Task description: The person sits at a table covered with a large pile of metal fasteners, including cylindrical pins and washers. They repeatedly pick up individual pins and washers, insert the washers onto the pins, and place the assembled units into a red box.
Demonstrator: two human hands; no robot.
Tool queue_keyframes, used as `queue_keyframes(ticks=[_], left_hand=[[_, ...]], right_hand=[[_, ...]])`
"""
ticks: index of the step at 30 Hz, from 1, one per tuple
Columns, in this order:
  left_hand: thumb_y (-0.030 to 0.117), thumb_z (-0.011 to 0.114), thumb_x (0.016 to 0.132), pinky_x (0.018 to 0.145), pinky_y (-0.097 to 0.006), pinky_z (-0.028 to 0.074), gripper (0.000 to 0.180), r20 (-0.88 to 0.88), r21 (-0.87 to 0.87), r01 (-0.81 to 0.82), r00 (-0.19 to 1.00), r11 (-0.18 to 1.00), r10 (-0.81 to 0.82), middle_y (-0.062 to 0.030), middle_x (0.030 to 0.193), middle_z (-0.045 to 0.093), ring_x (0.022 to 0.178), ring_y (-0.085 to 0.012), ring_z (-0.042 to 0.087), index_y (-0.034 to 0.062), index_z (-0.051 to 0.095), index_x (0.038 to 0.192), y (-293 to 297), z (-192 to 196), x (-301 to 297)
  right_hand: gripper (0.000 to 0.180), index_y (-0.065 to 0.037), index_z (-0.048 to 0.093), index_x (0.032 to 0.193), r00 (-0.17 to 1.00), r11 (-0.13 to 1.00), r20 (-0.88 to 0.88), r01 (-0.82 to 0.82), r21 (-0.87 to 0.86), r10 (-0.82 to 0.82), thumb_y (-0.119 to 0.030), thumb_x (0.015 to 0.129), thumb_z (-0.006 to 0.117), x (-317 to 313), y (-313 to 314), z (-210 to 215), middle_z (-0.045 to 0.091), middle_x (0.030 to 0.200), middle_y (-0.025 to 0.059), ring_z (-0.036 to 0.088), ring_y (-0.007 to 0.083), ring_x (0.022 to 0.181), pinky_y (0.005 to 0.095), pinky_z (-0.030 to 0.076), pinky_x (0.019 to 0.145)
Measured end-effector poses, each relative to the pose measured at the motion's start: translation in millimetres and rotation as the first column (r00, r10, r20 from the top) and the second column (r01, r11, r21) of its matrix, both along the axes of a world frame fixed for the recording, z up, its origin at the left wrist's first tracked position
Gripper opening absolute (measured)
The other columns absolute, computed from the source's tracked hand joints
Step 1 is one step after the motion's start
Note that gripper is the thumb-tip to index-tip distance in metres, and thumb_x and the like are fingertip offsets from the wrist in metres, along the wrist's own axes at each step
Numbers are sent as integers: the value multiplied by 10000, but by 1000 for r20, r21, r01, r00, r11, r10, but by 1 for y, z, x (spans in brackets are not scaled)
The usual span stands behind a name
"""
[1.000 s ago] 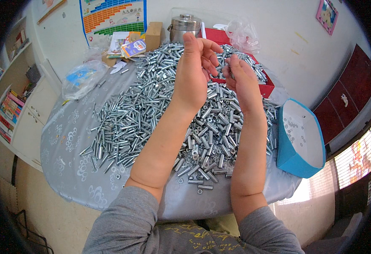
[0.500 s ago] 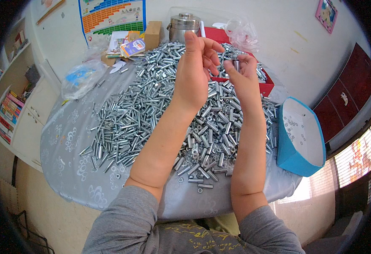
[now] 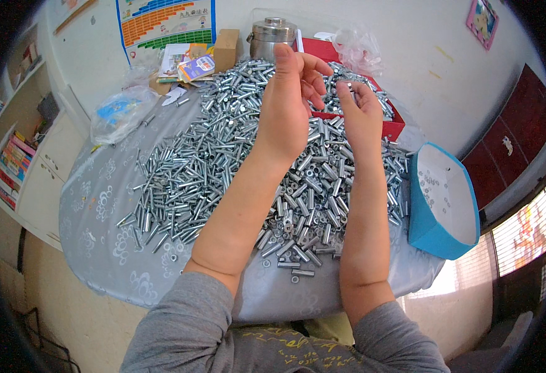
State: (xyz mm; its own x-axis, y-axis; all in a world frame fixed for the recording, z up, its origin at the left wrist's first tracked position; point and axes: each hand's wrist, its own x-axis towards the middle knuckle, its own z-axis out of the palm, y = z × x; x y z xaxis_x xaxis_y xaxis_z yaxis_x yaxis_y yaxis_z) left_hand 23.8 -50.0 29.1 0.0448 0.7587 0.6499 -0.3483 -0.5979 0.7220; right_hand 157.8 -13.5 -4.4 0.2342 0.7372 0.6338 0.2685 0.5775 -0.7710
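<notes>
My left hand (image 3: 288, 105) is raised over the far part of the metal pile, thumb pointing up. Its fingers are bent but spaced apart, and nothing shows in them; the palm is partly hidden. Just to its right, my right hand (image 3: 362, 115) pinches a small shiny metal sleeve at its fingertips, mostly covered by the thumb and fingers. Behind and below this hand stands a red box (image 3: 393, 129) filled with metal parts. Under both forearms spreads a large heap of silvery bolts (image 3: 179, 180) and short metal sleeves (image 3: 310, 183).
A blue box (image 3: 441, 233) with a white inside and several small nuts or rings stands at the right table edge. At the back are a steel pot (image 3: 271, 38), a cardboard box (image 3: 226, 51) and papers. A plastic bag (image 3: 123, 117) lies at left on the grey tablecloth (image 3: 92, 230).
My right hand has shifted slightly, and the sleeve in its fingertips shows less than before. My left hand has barely moved.
</notes>
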Motion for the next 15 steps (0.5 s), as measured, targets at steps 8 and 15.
queue_keyframes(ticks=[8, 15], left_hand=[[600, 148, 879, 512, -185, 298, 699, 9, -20, 14, 1000, 1000, -14, 21, 653, 454, 561, -54, 415, 47, 568, 809, 1, 0, 0], [598, 145, 880, 511, -185, 299, 698, 8, -2, 9, 1000, 1000, -9, 19, 653, 456, 559, -53, 413, 47, 568, 808, 0, 1, -1]], right_hand=[[285, 53, 520, 934, 987, 988, -15, 157, -2, -157, -203, 823, 573, -4, -4, 3, 577, 821, 144, 547, 162, 741, 285, 441, 665], [355, 40, 428, 1016, 972, 974, 98, 221, -46, -215, -213, 823, 587, 0, -11, 11, 521, 852, 120, 485, 155, 711, 287, 429, 659]])
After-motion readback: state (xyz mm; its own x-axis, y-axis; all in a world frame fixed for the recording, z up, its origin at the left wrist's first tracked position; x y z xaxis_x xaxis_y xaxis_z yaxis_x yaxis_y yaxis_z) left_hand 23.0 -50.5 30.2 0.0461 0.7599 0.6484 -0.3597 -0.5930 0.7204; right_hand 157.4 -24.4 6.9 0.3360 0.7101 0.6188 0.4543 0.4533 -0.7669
